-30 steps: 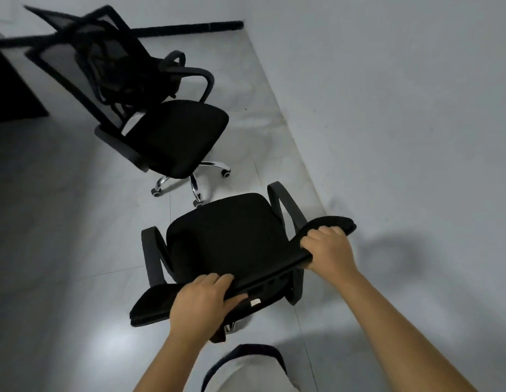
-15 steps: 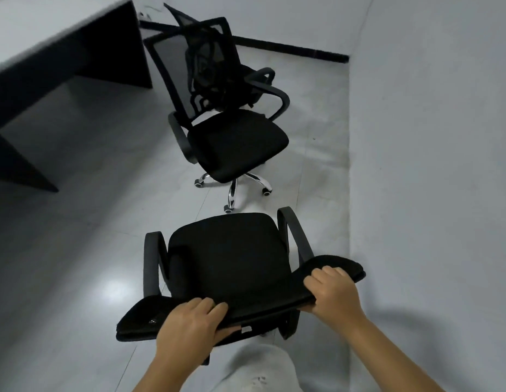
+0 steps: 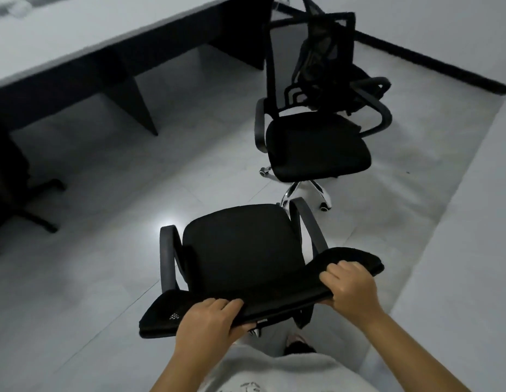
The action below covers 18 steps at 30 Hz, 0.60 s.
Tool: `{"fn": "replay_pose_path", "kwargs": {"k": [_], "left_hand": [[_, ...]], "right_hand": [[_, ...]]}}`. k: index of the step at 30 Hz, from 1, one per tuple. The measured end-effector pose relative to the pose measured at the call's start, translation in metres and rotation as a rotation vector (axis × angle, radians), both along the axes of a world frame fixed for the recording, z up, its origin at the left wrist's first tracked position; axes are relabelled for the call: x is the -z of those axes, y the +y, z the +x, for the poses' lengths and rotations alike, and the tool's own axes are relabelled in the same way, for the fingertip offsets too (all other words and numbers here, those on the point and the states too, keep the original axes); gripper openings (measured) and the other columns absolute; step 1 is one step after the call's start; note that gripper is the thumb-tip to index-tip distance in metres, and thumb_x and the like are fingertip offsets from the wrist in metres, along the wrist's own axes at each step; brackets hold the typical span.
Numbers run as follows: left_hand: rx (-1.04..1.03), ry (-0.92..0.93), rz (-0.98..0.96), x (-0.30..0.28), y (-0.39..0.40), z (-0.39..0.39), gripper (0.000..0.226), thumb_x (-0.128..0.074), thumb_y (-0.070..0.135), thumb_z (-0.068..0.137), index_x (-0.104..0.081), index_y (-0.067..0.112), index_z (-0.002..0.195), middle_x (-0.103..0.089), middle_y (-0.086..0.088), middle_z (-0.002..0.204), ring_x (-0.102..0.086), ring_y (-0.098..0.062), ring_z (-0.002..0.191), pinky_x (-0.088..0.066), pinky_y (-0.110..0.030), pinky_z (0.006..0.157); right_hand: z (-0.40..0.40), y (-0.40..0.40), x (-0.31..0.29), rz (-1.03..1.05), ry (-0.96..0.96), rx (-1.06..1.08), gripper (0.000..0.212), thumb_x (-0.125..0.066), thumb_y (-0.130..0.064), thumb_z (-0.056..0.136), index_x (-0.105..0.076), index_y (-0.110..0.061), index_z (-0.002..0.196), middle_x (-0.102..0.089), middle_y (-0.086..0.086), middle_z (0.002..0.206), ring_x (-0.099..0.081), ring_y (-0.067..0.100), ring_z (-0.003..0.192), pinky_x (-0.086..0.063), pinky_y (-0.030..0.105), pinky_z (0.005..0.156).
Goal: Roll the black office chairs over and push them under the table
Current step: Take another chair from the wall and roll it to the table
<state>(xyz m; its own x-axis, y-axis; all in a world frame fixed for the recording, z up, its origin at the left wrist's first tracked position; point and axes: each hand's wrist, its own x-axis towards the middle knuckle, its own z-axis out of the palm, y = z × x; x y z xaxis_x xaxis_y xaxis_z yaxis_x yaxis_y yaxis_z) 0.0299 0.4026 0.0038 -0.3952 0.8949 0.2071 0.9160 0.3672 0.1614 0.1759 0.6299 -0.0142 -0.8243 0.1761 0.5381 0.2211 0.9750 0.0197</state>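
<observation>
Since the earlier frames we have turned left with the near chair (image 3: 240, 244), and the counter (image 3: 110, 43), which a second ago showed only as a dark corner, now spans the upper left with its dark panel legs and open floor beneath. Both our hands are closed over the top edge of the backrest: the left hand (image 3: 209, 321) wraps it near the left end, fingers over the top and thumb underneath, and the right hand (image 3: 349, 287) grips it toward the right end. The chair sits directly in front of us, seat facing away, well apart from the counter.

We judge the main risk to be the second chair (image 3: 316, 142), which stands just ahead and to the right; its chrome base (image 3: 297, 190) reaches close to our chair's right armrest (image 3: 307, 222). A push straight ahead could tangle the casters or knock it along. Swinging too sharply left could drive an armrest into one of the counter's panel legs (image 3: 138, 108) rather than into the gap between them. A further dark chair base (image 3: 34, 205) at the far left narrows that side too.

Our chair is black, with a padded seat, looped grey-black armrests and a mesh backrest seen edge-on from above. Its wheels are hidden beneath the seat.
</observation>
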Motion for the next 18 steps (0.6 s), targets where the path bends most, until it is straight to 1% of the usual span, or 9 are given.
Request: {"fn": "replay_pose_path", "kwargs": {"k": [2,4,7,9,10,12,14,18], "left_hand": [[-0.117,-0.004,0.046,-0.003,0.006,0.007,0.066,-0.024,0.063,0.085,-0.072,0.023,0.066,-0.060,0.012,0.049,-0.055,-0.006,0.041,-0.040,-0.013,0.041],[-0.218,-0.006,0.088,-0.005,0.010,0.010,0.075,-0.015,0.061,0.090,-0.072,0.019,0.067,-0.063,0.010,0.051,-0.056,-0.007,0.042,-0.041,-0.014,0.043],[-0.359,-0.021,0.130,-0.003,0.012,0.008,0.075,-0.019,0.062,0.090,-0.073,0.013,0.071,-0.067,0.006,0.059,-0.061,-0.011,0.049,-0.047,-0.016,0.051],[-0.447,0.029,0.146,0.002,0.010,0.002,0.074,-0.023,0.061,0.090,-0.073,0.010,0.071,-0.069,0.002,0.062,-0.064,-0.015,0.053,-0.049,-0.020,0.058],[-0.496,0.078,0.149,0.005,0.009,-0.003,0.073,-0.025,0.060,0.090,-0.072,0.009,0.070,-0.069,0.001,0.062,-0.064,-0.017,0.054,-0.048,-0.023,0.062],[-0.594,0.163,0.150,0.009,0.009,-0.019,0.072,-0.027,0.060,0.090,-0.071,0.009,0.067,-0.067,-0.001,0.060,-0.063,-0.021,0.053,-0.039,-0.024,0.068],[-0.680,0.211,0.160,0.009,0.010,-0.039,0.070,-0.028,0.061,0.090,-0.068,0.010,0.063,-0.063,0.000,0.055,-0.059,-0.022,0.049,-0.033,-0.024,0.065],[-0.744,0.281,0.157,0.008,0.007,-0.082,0.071,-0.026,0.064,0.089,-0.065,0.013,0.059,-0.059,0.003,0.051,-0.055,-0.020,0.046,-0.027,-0.023,0.061]], "right_hand": [[-0.013,0.021,-0.002,-0.016,-0.011,-0.080,0.069,-0.028,-0.058,0.091,-0.057,-0.011,0.050,-0.048,0.001,0.047,-0.044,0.019,0.040,-0.019,0.025,0.053],[-0.029,0.039,-0.002,-0.017,-0.030,-0.159,0.067,-0.028,-0.058,0.091,-0.057,-0.012,0.051,-0.050,0.000,0.048,-0.045,0.018,0.041,-0.021,0.024,0.053],[-0.058,0.060,0.001,0.011,-0.065,-0.256,0.061,-0.033,-0.058,0.088,-0.058,-0.015,0.053,-0.051,-0.003,0.049,-0.046,0.015,0.044,-0.021,0.020,0.053],[-0.081,0.068,0.002,0.019,-0.067,-0.303,0.057,-0.038,-0.058,0.084,-0.057,-0.014,0.052,-0.049,-0.002,0.049,-0.046,0.016,0.043,-0.021,0.021,0.053],[-0.094,0.069,0.002,0.024,-0.071,-0.320,0.053,-0.043,-0.057,0.079,-0.057,-0.014,0.052,-0.049,-0.002,0.048,-0.046,0.016,0.043,-0.021,0.021,0.053],[-0.120,0.068,0.002,0.029,-0.082,-0.337,0.046,-0.046,-0.055,0.072,-0.057,-0.015,0.052,-0.049,-0.003,0.047,-0.047,0.016,0.042,-0.026,0.019,0.049],[-0.145,0.065,0.001,0.002,-0.072,-0.357,0.046,-0.046,-0.055,0.070,-0.056,-0.015,0.051,-0.048,-0.003,0.047,-0.047,0.015,0.041,-0.030,0.019,0.044],[-0.195,0.061,0.001,-0.017,-0.058,-0.385,0.046,-0.046,-0.056,0.069,-0.055,-0.015,0.050,-0.047,-0.002,0.045,-0.045,0.016,0.040,-0.025,0.019,0.045]]}}
